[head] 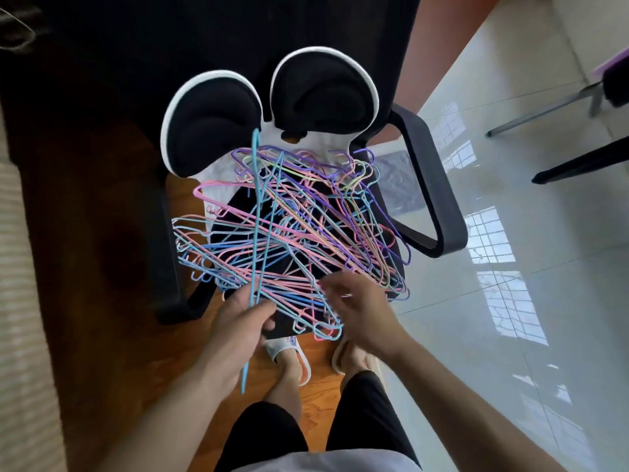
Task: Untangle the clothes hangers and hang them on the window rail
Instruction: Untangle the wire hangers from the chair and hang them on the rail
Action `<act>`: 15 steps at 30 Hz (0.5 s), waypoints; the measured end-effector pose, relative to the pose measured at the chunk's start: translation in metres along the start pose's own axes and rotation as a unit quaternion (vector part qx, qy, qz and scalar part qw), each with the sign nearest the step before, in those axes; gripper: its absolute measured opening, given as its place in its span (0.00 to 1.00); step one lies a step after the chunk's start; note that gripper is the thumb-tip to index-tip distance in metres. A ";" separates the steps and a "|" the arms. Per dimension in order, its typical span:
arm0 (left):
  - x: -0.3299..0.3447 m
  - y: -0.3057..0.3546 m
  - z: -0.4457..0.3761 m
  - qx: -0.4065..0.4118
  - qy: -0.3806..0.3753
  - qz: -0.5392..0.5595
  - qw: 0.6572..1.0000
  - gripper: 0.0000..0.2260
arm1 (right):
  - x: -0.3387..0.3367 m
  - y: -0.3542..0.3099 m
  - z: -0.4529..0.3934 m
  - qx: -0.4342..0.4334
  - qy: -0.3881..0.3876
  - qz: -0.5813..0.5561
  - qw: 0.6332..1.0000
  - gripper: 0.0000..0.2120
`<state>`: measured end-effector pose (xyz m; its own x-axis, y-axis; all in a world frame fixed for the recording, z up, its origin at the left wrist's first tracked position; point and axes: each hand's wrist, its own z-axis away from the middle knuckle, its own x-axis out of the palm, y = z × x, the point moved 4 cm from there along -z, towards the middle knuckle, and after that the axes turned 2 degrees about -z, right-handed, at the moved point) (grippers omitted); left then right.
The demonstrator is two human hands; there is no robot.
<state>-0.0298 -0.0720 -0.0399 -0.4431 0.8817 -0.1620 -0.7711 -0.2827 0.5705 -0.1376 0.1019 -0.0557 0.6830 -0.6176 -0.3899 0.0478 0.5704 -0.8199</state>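
Lying in a thick knot on the seat of a black office chair [432, 185], the tangle of hangers [292, 229] spreads pink, blue, purple and pale green wires from the chair's round back pads down to its front edge, just ahead of both hands. The left hand [243, 321] sits at the near left edge of the pile with its fingers curled around a light blue hanger [256, 233], whose thin wires rise steeply out of the heap toward the chair back while one end pokes down past the wrist. The right hand [360, 306] hovers at the near right edge, motion-blurred, fingers spread and loosely bent over the wires; whether it actually touches any of them cannot be told. Below, slippered feet stand on wooden flooring.
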 end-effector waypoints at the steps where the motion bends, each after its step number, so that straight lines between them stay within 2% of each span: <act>1: -0.007 -0.005 -0.001 0.001 0.006 0.003 1.000 0.16 | -0.010 0.021 -0.010 0.056 0.042 0.041 0.997 0.08; 3: -0.020 -0.012 0.000 -0.006 0.024 0.022 0.999 0.17 | -0.029 0.057 -0.031 0.161 0.091 0.123 0.975 0.09; 6: -0.029 -0.018 0.004 -0.005 0.033 0.023 0.999 0.16 | -0.046 0.091 -0.062 0.264 0.090 0.197 0.940 0.12; 10: -0.035 -0.021 0.009 0.005 0.038 0.032 0.999 0.17 | -0.039 0.107 -0.086 0.335 0.076 0.217 0.914 0.14; 15: -0.044 -0.025 0.014 0.016 0.039 0.010 0.999 0.15 | -0.025 0.111 -0.097 0.371 0.087 0.185 0.906 0.14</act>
<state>0.0149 -0.0982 -0.0356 -0.4935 0.8436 -0.2117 -0.7476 -0.2870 0.5989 -0.2202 0.1278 -0.1774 0.6297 -0.3500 -0.6935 0.3601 0.9226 -0.1386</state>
